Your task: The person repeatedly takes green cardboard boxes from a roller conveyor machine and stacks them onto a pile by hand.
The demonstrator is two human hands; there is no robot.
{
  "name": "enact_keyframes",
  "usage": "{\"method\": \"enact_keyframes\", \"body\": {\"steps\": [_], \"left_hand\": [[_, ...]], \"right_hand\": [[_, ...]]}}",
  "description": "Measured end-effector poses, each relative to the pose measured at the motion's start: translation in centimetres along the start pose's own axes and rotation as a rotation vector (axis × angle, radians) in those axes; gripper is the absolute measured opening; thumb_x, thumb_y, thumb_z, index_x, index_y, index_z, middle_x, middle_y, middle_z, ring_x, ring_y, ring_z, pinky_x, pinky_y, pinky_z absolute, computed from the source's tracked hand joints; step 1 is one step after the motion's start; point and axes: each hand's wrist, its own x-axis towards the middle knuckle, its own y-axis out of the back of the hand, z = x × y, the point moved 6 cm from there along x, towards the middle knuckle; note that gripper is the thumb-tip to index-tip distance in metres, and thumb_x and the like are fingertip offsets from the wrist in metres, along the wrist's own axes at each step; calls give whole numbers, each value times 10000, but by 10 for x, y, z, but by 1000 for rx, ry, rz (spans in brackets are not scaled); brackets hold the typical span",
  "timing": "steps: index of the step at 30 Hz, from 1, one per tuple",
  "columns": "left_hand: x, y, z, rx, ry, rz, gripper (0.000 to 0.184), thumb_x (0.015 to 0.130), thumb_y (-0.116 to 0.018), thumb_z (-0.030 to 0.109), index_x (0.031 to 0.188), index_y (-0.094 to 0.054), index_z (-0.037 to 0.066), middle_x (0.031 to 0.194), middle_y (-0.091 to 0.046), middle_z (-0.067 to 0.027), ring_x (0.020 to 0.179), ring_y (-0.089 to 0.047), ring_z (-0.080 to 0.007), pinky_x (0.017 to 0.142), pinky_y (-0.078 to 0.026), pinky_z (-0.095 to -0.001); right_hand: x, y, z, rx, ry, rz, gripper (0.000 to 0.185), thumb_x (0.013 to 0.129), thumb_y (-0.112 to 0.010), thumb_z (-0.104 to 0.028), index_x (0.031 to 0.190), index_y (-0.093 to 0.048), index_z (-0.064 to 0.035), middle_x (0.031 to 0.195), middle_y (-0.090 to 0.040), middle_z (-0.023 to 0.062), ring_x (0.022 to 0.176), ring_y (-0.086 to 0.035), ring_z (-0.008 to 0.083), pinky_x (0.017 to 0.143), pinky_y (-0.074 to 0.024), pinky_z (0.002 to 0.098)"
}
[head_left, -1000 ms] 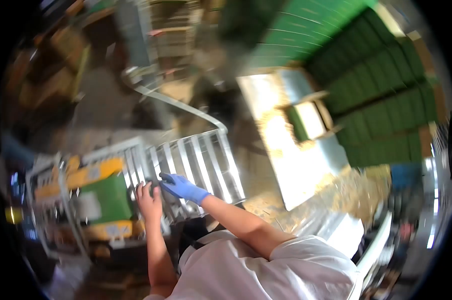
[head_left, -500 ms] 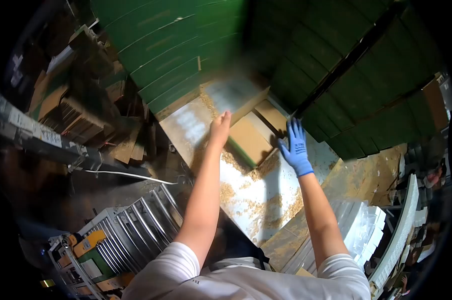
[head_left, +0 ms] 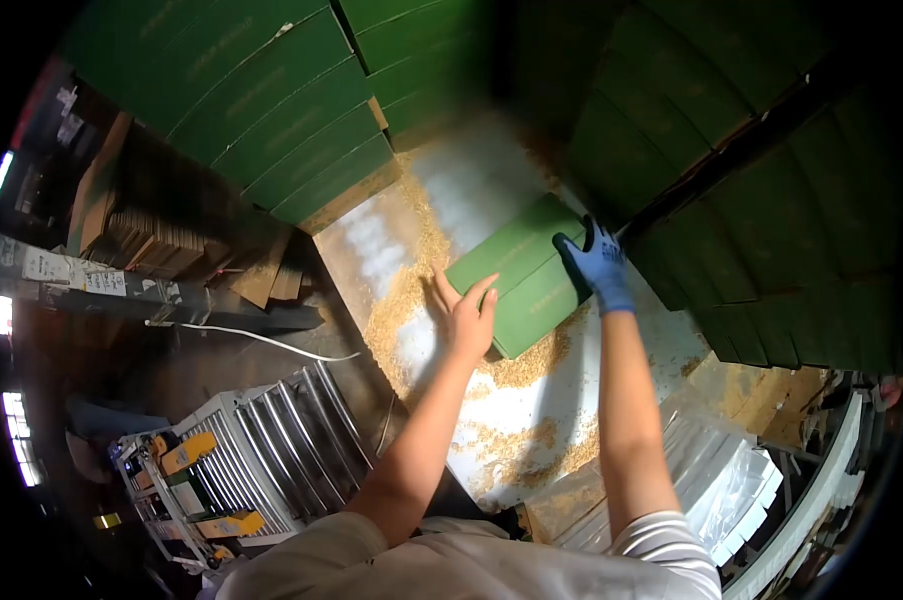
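Note:
A pair of green cardboard boxes (head_left: 525, 275) lies side by side on a pale board (head_left: 472, 440) strewn with sawdust, a seam running between them. At their left end is my bare left hand (head_left: 466, 318), its fingers and thumb spread around the edge and gripping it. My right hand (head_left: 602, 268), in a blue glove, clasps the opposite end, thumb on the top and fingers over the far side. The undersides of the boxes are hidden.
Tall stacks of green boxes (head_left: 282, 130) rise at the back left, with more green stacks (head_left: 762, 210) on the right. A roller conveyor (head_left: 292, 440) stands at the lower left. Plastic-wrapped white material (head_left: 692, 480) lies at the lower right, and flattened cardboard (head_left: 152, 240) is piled at far left.
The boxes showed brown sides with a gap between them; now green faces are up and they sit together. Both hands have closed in on the boxes' ends.

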Motion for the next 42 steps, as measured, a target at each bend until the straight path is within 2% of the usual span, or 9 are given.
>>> {"method": "enact_keyframes", "body": {"steps": [2,10,20,26,28,32,35,39,42], "left_hand": [[-9,-14,-8,-406,265,69,480,988,-631,193,1457,-532,220,1676,-89,-213,1507,-238,-419,1222,-234,-529],[-51,89,18,-707,-104,359,738,937,-655,-6,1565,-268,-6,1565,-378,-151,1433,-372,-246,1186,-297,-366],[-267,411,-279,-680,218,369,745,892,-680,-43,1556,-345,7,1530,-482,-158,1426,-431,-231,1170,-328,-337],[-348,562,-405,821,273,392,551,916,-593,76,1458,-537,150,1644,-248,-203,1465,-340,-413,1171,-344,-476],[-370,587,-411,836,261,491,529,863,-608,102,1391,-591,119,1580,-359,-223,1477,-307,-406,1179,-315,-508],[-412,602,-423,789,426,444,585,897,-620,185,1456,-503,56,1542,-412,-247,1445,-359,-412,1190,-287,-520],[-428,618,-415,787,481,445,677,909,-660,319,1465,-457,-11,1526,-426,-265,1436,-369,-425,1201,-265,-526],[-434,622,-436,727,518,437,837,911,-691,396,1517,-355,-74,1569,-360,-288,1462,-323,-437,1225,-236,-502],[-434,612,-442,696,411,456,699,900,-665,181,1476,-391,-106,1575,-354,-274,1486,-298,-408,1251,-185,-481]], "right_hand": [[26,-3,-4,92,-59,-244,809,759,-688,-685,1250,-681,-42,1238,-674,229,1168,-634,379,1002,-494,436],[-55,101,-112,270,-31,-20,674,763,-811,-484,1198,-697,18,1070,-742,209,944,-723,288,842,-533,383],[-382,-198,-308,859,36,-669,372,917,-772,-188,1192,-676,44,1034,-723,78,924,-629,125,836,-516,284],[-558,-355,-444,372,269,-796,862,888,-679,-567,1478,-443,18,1298,-643,266,1234,-603,405,1053,-452,433],[-598,-372,-496,303,332,-678,682,872,-722,-510,1336,-595,-27,1104,-712,238,990,-689,363,869,-520,412],[-659,-424,-574,290,379,-875,788,881,-679,-548,1358,-514,57,1251,-654,274,1143,-640,403,964,-491,469],[-694,-418,-604,522,275,-936,544,901,-672,-488,1043,-650,37,930,-710,231,851,-692,386,745,-547,480],[-712,-446,-582,528,1330,-1071,361,992,-525,-338,1142,-671,-44,1055,-713,222,965,-681,389,858,-546,463],[-651,-348,-567,71,777,-1298,779,929,-457,-664,1436,-530,-77,1299,-649,230,1209,-612,402,1072,-455,441]]}}
